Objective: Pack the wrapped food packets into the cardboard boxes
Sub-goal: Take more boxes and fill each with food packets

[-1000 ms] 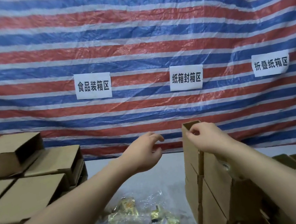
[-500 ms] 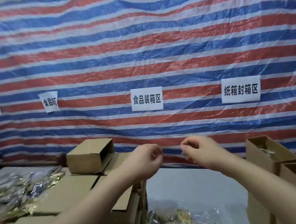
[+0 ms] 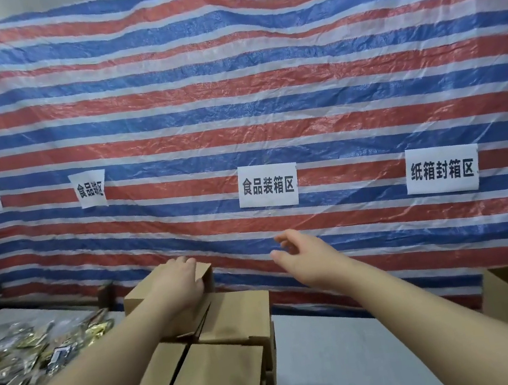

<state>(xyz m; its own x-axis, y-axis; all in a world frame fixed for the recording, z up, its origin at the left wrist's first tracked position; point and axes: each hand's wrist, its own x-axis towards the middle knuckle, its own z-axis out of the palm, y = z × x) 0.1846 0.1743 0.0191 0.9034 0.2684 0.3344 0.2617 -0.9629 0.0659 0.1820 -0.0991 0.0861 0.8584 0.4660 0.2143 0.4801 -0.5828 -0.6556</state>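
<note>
Your left hand (image 3: 178,281) lay over the small brown cardboard box (image 3: 167,291) topping the stack of flat brown cartons (image 3: 208,380), fingers curled over its far edge. Your right hand (image 3: 305,258), right of that box, hovered empty, fingers loosely spread. The gold foil-wrapped food packets (image 3: 23,355) lay left of the stack. A one-handed lift could probably tip the box. Bare grey tabletop (image 3: 353,358) right of the stack offered room.
</note>
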